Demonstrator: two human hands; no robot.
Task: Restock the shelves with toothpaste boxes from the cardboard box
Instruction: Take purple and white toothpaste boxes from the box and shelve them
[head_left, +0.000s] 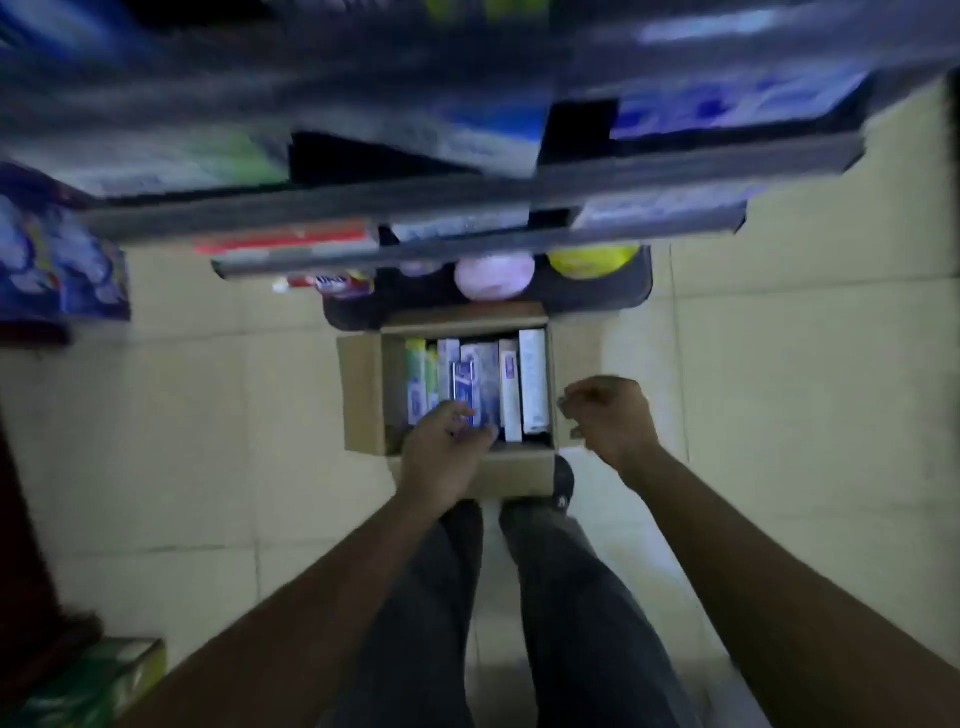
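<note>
An open cardboard box (363, 400) sits on the tiled floor below the shelves (675, 169). Several toothpaste boxes (532, 384) stand upright inside it, white, blue and green. My left hand (441, 457) reaches into the box from the near side, and its fingers and thumb curl round the near end of a blue-and-white toothpaste box (464, 382). My right hand (605, 415) hovers just past the box's right wall with its fingers loosely curled and holding nothing. The shelves are blurred by motion.
The lowest shelf holds a pink round pack (493, 275), a yellow one (592, 258) and a red carton (285, 240). Blue packs (57, 260) hang at the left and a green pack (98, 680) lies at the bottom left. My legs and shoe (563, 486) stand behind the box.
</note>
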